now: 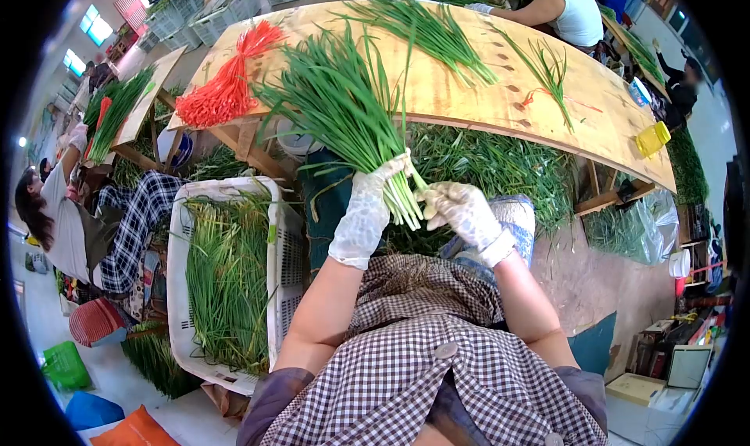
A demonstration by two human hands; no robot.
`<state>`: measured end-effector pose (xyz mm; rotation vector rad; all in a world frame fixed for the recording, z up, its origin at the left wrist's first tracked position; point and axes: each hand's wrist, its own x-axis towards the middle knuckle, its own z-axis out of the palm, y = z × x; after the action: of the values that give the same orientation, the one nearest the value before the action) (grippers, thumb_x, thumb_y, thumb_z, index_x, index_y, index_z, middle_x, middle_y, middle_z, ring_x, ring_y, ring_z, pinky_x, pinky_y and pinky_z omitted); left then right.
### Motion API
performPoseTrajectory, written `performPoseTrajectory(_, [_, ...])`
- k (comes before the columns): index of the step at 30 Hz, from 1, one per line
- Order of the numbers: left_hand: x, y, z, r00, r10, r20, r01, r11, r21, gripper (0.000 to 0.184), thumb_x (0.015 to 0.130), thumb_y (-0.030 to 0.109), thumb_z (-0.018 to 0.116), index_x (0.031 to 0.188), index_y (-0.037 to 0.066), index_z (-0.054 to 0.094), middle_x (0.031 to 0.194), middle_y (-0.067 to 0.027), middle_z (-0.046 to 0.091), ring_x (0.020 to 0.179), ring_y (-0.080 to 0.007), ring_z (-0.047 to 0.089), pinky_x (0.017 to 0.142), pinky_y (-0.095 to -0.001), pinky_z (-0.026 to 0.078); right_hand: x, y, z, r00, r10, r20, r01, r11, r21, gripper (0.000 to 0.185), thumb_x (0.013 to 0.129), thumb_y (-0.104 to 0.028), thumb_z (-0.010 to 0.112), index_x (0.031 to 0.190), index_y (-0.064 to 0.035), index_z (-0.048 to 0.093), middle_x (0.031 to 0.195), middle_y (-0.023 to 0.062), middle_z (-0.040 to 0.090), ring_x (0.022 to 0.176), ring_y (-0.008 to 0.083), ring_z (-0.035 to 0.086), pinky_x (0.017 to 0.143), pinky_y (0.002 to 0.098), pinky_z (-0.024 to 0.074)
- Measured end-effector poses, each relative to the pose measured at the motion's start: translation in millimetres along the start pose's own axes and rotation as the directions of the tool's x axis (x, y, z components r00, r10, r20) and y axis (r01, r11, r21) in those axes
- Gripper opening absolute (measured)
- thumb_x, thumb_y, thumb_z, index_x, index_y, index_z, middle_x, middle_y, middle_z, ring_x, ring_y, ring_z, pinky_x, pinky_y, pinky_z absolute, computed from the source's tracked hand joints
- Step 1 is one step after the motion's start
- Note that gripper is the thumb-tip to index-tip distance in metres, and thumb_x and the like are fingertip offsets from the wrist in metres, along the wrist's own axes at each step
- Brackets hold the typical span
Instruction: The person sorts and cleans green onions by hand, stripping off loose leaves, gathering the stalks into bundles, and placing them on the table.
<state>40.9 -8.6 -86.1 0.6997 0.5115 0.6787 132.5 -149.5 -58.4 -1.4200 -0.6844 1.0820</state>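
Note:
My left hand point(369, 208), in a whitish glove, is wrapped round a thick bunch of long green stalks point(340, 102). The leaves fan up and left over the wooden table point(461, 106), and the pale stem ends point down toward my lap. Close beside those ends, my gloved right hand point(465, 215) has its fingers pinched together at a stem on the bunch's right side. On the table lie another green bunch point(430, 36), a few loose stalks point(551, 75) with a red tie, and a pile of red ties point(226, 83) at the left.
A white crate point(181, 290) of green stalks stands at my left. Cut greens point(492, 169) lie heaped under the table. A yellow container point(652, 139) is at the table's right end. One person point(58, 219) is at the left, another point(574, 12) across the table.

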Motion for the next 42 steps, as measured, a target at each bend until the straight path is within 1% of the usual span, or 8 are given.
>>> performPoseTrajectory(8, [-3.5, 27.1, -8.2, 0.974, -0.021, 0.226, 0.087, 0.955, -0.284, 0.034, 0.075, 0.000, 0.063, 0.105, -0.001, 0.049, 0.083, -0.0087, 0.058, 0.079, -0.0213, 0.059, 0.075, -0.0332, 0.050, 49.1, -28.8, -16.2, 0.961, -0.237, 0.145, 0.249, 0.966, -0.075, 0.029, 0.091, -0.027, 0.053, 0.096, 0.0003, 0.062, 0.079, 0.0099, 0.065, 0.061, 0.0184, 0.063, 0.054, 0.0276, 0.0516])
performPoseTrajectory(10, [-3.7, 43.1, -1.4, 0.915, 0.079, 0.397, 0.088, 0.919, -0.385, 0.032, 0.076, 0.002, 0.063, 0.105, -0.001, 0.049, 0.084, -0.0076, 0.057, 0.075, -0.0181, 0.057, 0.074, -0.0316, 0.049, 67.5, -83.5, -16.4, 0.785, -0.577, -0.223, -0.096, 0.242, -0.965, 0.033, 0.089, -0.035, 0.054, 0.096, -0.0045, 0.064, 0.083, 0.0133, 0.066, 0.062, 0.0247, 0.064, 0.054, 0.0304, 0.0517])
performPoseTrajectory(12, [-13.7, 55.3, 13.5, 0.917, 0.077, 0.391, 0.145, 0.848, -0.509, 0.031, 0.077, 0.001, 0.062, 0.106, -0.002, 0.051, 0.092, -0.0085, 0.060, 0.077, -0.0157, 0.059, 0.075, -0.0308, 0.048, 109.0, -87.9, -43.7, 0.698, -0.674, -0.241, -0.299, 0.031, -0.954, 0.029, 0.086, -0.030, 0.056, 0.093, -0.0024, 0.062, 0.083, 0.0122, 0.066, 0.069, 0.0264, 0.065, 0.056, 0.0327, 0.0510])
performPoseTrajectory(18, [-6.5, 51.2, 9.7, 0.903, 0.040, 0.428, 0.196, 0.848, -0.493, 0.027, 0.082, 0.009, 0.064, 0.105, -0.002, 0.054, 0.080, -0.0051, 0.060, 0.074, -0.0140, 0.058, 0.078, -0.0307, 0.047, 137.2, -89.4, -82.9, 0.947, -0.162, -0.278, 0.115, 0.977, -0.178, 0.028, 0.091, -0.028, 0.051, 0.094, -0.0023, 0.062, 0.071, 0.0041, 0.062, 0.058, 0.0143, 0.059, 0.052, 0.0246, 0.0477])
performPoseTrajectory(26, [-11.6, 34.7, 8.8, 0.985, 0.018, 0.174, 0.049, 0.926, -0.374, 0.024, 0.083, 0.007, 0.060, 0.103, -0.005, 0.054, 0.090, -0.0107, 0.061, 0.088, -0.0211, 0.060, 0.086, -0.0351, 0.048, 49.1, -35.7, -51.9, 0.997, -0.073, -0.025, 0.077, 0.956, 0.281, 0.030, 0.092, -0.016, 0.051, 0.117, 0.0004, 0.055, 0.095, 0.0073, 0.066, 0.069, 0.0112, 0.061, 0.067, 0.0241, 0.0531])
performPoseTrajectory(35, [-18.2, 20.7, 18.6, 0.978, -0.198, 0.066, 0.203, 0.977, -0.072, 0.039, 0.082, 0.003, 0.050, 0.118, -0.010, 0.045, 0.121, -0.0211, 0.052, 0.110, -0.0304, 0.054, 0.084, -0.0398, 0.052, 12.1, -16.1, -10.6, 0.931, -0.295, 0.214, 0.357, 0.856, -0.373, 0.018, 0.089, -0.012, 0.054, 0.094, 0.0039, 0.060, 0.088, 0.0125, 0.065, 0.065, 0.0160, 0.062, 0.058, 0.0258, 0.0532])
performPoseTrajectory(39, [-50.7, 73.1, 48.3, 0.942, 0.225, 0.251, -0.233, 0.973, 0.003, 0.044, 0.072, -0.002, 0.064, 0.113, -0.007, 0.048, 0.098, -0.0178, 0.060, 0.081, -0.0214, 0.064, 0.073, -0.0353, 0.055, 26.2, -72.3, -18.9, 0.918, -0.397, -0.002, 0.384, 0.888, -0.254, 0.024, 0.089, -0.023, 0.055, 0.091, -0.0007, 0.065, 0.081, 0.0152, 0.066, 0.059, 0.0226, 0.063, 0.054, 0.0292, 0.0505])
performPoseTrajectory(42, [-40.8, 94.5, 65.1, 0.968, 0.249, 0.030, -0.250, 0.962, 0.109, 0.029, 0.076, 0.001, 0.062, 0.103, -0.009, 0.055, 0.092, -0.0165, 0.062, 0.076, -0.0202, 0.063, 0.070, -0.0309, 0.056, 81.3, -90.0, -54.1, 0.634, -0.726, -0.267, -0.104, 0.262, -0.959, 0.028, 0.085, -0.033, 0.055, 0.091, -0.0081, 0.066, 0.074, 0.0149, 0.064, 0.066, 0.0305, 0.064, 0.059, 0.0389, 0.0499])
